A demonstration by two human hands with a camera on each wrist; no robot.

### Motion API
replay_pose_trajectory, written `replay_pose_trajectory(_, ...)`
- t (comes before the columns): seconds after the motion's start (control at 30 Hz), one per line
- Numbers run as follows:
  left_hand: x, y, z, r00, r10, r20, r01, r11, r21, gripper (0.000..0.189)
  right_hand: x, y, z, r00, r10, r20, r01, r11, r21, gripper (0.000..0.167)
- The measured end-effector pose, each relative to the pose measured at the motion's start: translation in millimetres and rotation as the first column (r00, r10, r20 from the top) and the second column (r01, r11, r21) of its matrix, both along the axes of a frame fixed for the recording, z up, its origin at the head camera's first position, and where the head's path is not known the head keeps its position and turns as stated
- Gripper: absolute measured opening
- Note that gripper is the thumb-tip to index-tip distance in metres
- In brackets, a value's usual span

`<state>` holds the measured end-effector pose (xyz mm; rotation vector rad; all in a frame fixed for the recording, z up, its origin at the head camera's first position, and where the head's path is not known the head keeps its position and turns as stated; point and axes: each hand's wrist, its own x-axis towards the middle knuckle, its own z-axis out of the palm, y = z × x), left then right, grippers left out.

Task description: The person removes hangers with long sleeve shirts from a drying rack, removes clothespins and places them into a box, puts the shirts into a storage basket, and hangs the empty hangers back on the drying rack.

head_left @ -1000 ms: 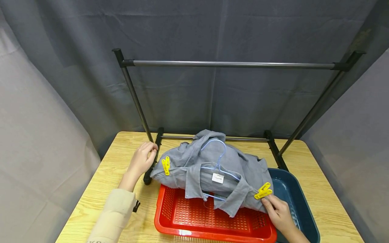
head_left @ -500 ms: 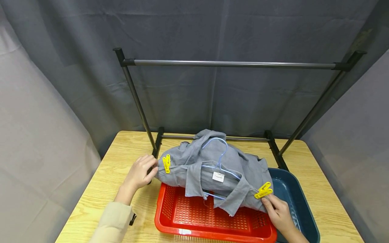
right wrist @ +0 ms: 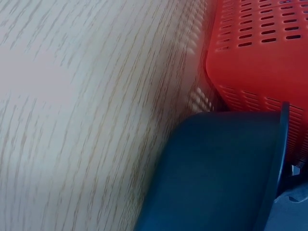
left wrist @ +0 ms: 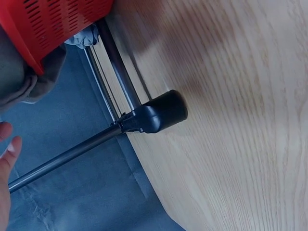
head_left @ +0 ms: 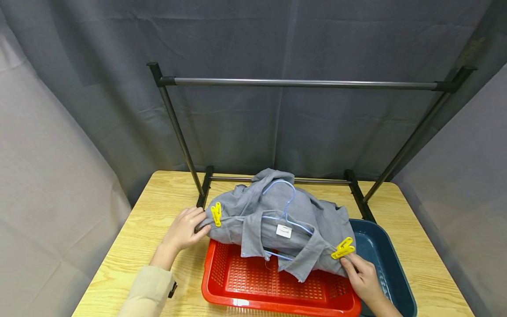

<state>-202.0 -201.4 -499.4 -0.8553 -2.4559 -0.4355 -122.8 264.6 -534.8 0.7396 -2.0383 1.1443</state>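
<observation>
A grey collared shirt (head_left: 273,200) lies bunched over the red basket (head_left: 277,304) in the head view, with a blue hanger (head_left: 286,204) inside its neck. One yellow clothespin (head_left: 216,214) is on the left shoulder and another yellow clothespin (head_left: 343,248) on the right. My left hand (head_left: 184,231) is at the shirt's left end, thumb stretched out beside the cloth. In the left wrist view its fingers (left wrist: 10,151) look apart from the shirt. My right hand (head_left: 362,277) pinches the right shoulder just below the clothespin, thumb on top; its other fingers are partly hidden.
A metal clothes rack (head_left: 305,83) stands behind the shirt, its black foot (left wrist: 159,113) on the wooden table (head_left: 119,264). The dark blue tub (head_left: 396,259) sits right of the basket, close against it. Grey curtains (head_left: 237,127) enclose the back and sides.
My left hand has come down from beside the rack's foot to the shirt's left end, and its thumb has spread. The right hand and the shirt stay nearly still.
</observation>
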Motion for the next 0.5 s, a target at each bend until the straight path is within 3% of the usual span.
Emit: replay_pose_trajectory(0.5, -0.6, 3.2, -6.9, 0.999, -0.009, -0.052, 0.009, 1.000, -0.002, 0.016, 1.2, 0.3, -1.9, 1.000, -0.021, 0.017, 0.021, 0.999, 0.026, 0.007)
